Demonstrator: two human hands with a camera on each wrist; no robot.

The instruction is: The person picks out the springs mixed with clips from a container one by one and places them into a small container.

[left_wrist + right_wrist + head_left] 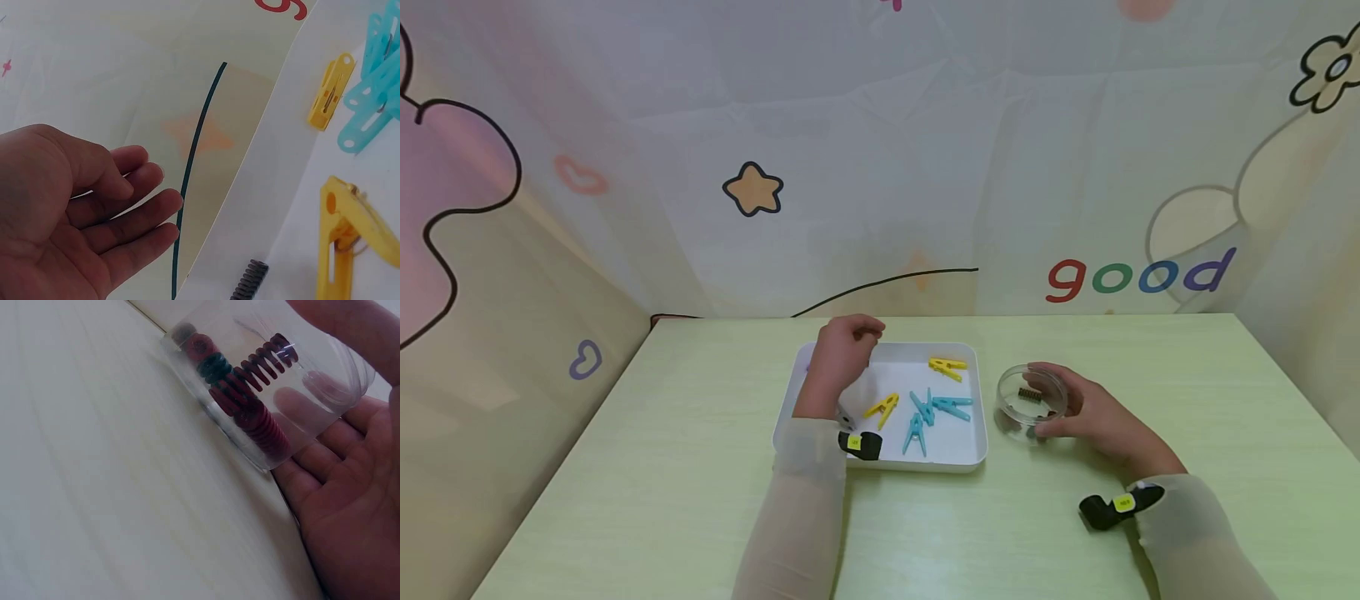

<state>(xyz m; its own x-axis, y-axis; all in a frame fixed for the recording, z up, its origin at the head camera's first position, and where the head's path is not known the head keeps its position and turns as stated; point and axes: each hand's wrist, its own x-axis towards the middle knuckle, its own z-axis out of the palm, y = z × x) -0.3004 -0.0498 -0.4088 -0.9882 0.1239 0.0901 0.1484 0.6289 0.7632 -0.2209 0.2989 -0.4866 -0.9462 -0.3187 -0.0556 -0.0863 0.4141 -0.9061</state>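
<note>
My right hand (1093, 417) grips a clear round plastic jar (300, 425), thumb on one side and fingers on the other. Inside it lie several coil springs, among them a dark red spring (265, 428) and a dark green spring (214, 367). Over the left part of a white tray (910, 362) hovers my left hand (842, 358), its fingers loosely bent with nothing between them. A dark coil spring (250, 279) shows in the tray in the left wrist view. Also in the tray are yellow clothespins (882, 408) and several light blue clothespins (914, 433).
Both tray and jar are on a pale green table (925, 533), the jar just right of the tray. Behind the table hangs a printed cloth (887, 208). My left forearm (805, 508) covers the tray's left front part.
</note>
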